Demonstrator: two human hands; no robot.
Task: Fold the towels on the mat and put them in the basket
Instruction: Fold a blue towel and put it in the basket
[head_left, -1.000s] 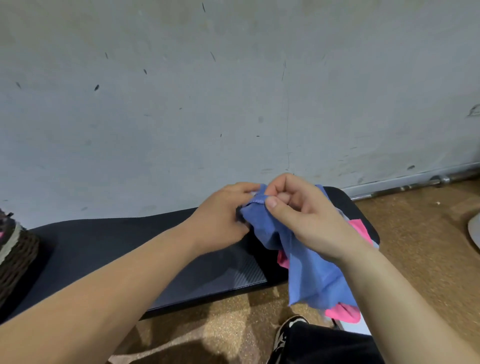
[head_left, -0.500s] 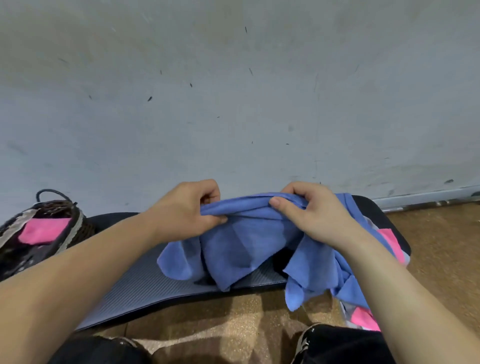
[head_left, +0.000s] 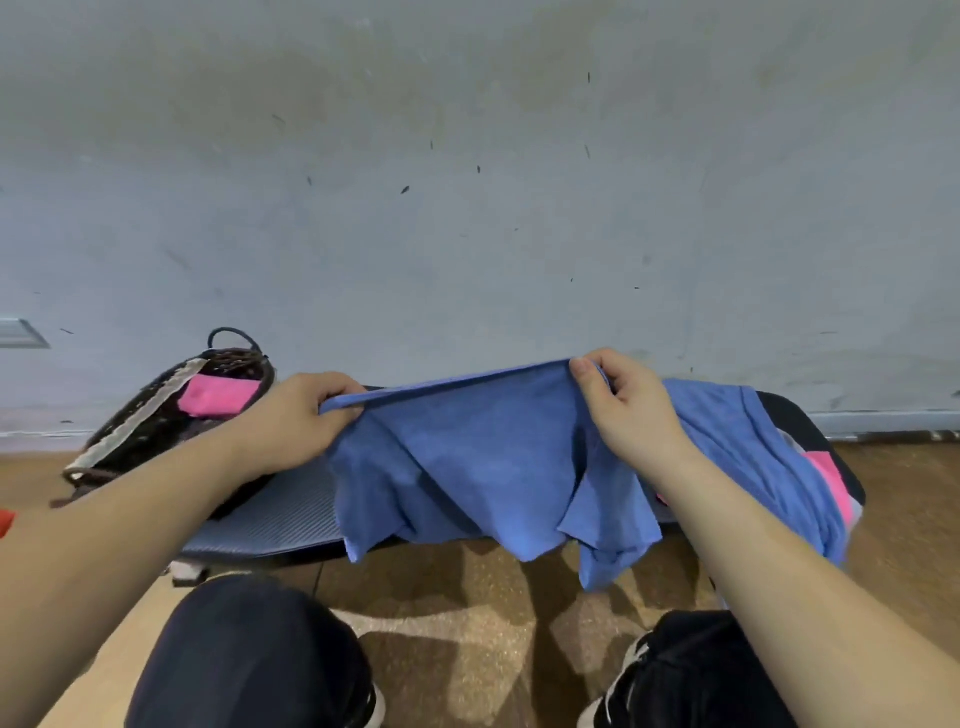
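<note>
— What do your hands hold?
— Your left hand (head_left: 296, 415) and right hand (head_left: 628, 410) each pinch the blue towel's (head_left: 483, 457) top edge, stretched between them above the mat (head_left: 270, 514).
— And the basket (head_left: 156, 400)?
— It sits at the mat's left end, with a pink towel (head_left: 218, 397) inside.

A bare indoor room: scuffed grey wall (head_left: 467, 208), cork-brown floor (head_left: 467, 629), dark ribbed mat (head_left: 270, 519).

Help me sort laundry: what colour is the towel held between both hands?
Plain blue cloth towel, head view.

Free mat (head_left: 270, 517) between basket (head_left: 136, 415) and towel (head_left: 467, 457)
</note>
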